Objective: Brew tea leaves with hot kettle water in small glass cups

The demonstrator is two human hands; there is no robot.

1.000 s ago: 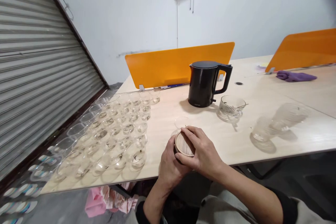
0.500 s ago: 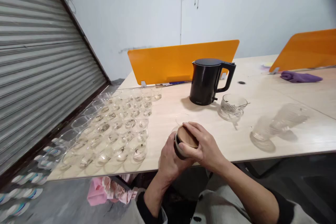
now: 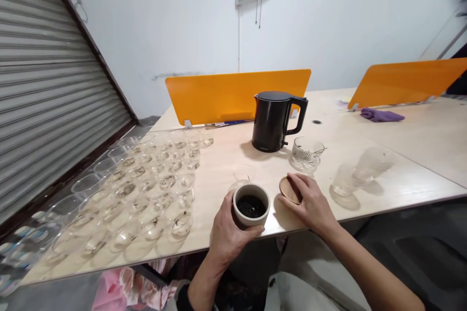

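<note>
Lid (image 3: 289, 191) now off, the left hand (image 3: 228, 231) clasps the open jar (image 3: 251, 222) at the table's (image 3: 215, 194) near edge, its dark contents (image 3: 251, 206) (too small to identify) exposed; the right hand (image 3: 313, 208) pinches the lid, just to the right.

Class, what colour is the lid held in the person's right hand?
The lid is light brown, as the head view shows.

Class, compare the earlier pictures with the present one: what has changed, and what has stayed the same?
The right hand has lifted the wooden lid off the jar and carried it right, uncovering dark contents. Neither lid nor jar was let go. The left hand still holds the jar; the kettle stayed put.
</note>
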